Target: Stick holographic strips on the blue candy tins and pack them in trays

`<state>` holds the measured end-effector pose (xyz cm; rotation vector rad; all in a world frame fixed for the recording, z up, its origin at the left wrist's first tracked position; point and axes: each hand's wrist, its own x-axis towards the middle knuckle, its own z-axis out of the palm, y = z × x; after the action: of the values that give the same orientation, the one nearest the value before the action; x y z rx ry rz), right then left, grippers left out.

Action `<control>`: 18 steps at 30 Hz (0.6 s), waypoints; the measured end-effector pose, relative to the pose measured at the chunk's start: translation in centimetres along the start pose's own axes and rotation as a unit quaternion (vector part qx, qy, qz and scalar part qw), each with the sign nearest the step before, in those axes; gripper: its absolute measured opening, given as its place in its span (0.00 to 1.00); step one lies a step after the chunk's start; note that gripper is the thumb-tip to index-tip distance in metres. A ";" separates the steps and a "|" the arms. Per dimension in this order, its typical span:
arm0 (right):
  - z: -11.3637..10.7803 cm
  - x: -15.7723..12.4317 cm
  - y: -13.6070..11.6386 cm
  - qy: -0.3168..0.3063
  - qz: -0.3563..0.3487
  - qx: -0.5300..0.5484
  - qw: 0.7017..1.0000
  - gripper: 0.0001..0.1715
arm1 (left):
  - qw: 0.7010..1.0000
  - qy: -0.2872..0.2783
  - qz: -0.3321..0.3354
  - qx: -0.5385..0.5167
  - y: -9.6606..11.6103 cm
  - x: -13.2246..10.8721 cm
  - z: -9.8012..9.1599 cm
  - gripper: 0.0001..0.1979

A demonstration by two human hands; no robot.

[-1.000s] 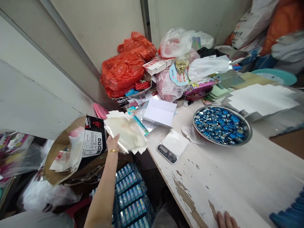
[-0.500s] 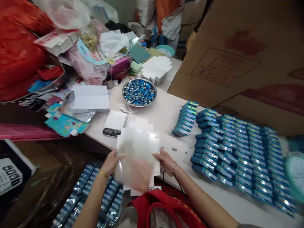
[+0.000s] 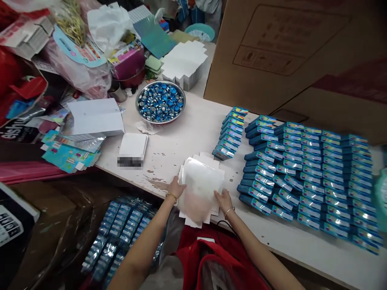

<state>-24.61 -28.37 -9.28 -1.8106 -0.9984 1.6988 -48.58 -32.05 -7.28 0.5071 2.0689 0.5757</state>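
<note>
A glossy translucent sheet [image 3: 201, 181] lies over white die-cut card [image 3: 211, 158] close to the table's front edge. My left hand [image 3: 176, 187] grips the sheet's left edge between thumb and fingers. At the right edge my right hand [image 3: 223, 200] pinches the same sheet. Parts of the fingers are hidden beneath it. Left of the hands sits a small white scale [image 3: 133, 146]. A metal bowl [image 3: 182, 112] full of blue and silver caps stands further back.
Rows of blue boxes [image 3: 311, 173] fill the right side, before a large cardboard box [image 3: 256, 84]. White card stacks [image 3: 184, 60] and bags [image 3: 75, 68] stand at the back left. More packed blue boxes [image 3: 121, 225] lie below the table edge.
The view has shifted, and the scale and bowl appear further left. Both hands and the sheet have moved right relative to the scale, above the white card.
</note>
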 end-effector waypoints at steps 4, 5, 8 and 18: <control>0.7 -1.0 1.2 0.063 -0.062 -0.088 0.992 0.42 | 0.999 -0.005 0.018 0.031 -0.6 -1.2 0.8 0.28; 0.9 -1.3 1.5 0.081 -0.080 -0.112 0.987 0.45 | 0.999 -0.004 0.029 0.033 -0.8 -1.4 0.9 0.31; 1.6 -2.1 2.3 0.116 -0.103 -0.158 0.975 0.49 | 0.996 -0.004 0.075 0.042 -1.0 -1.6 1.1 0.41; 3.0 -0.8 1.6 0.154 -0.207 -0.228 0.939 0.26 | 0.984 -0.003 0.129 0.124 -0.8 -1.7 1.8 0.39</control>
<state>-27.25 -30.42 -10.36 -1.8794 -1.5860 0.9482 -46.31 -33.30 -7.50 0.9321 2.0955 0.4644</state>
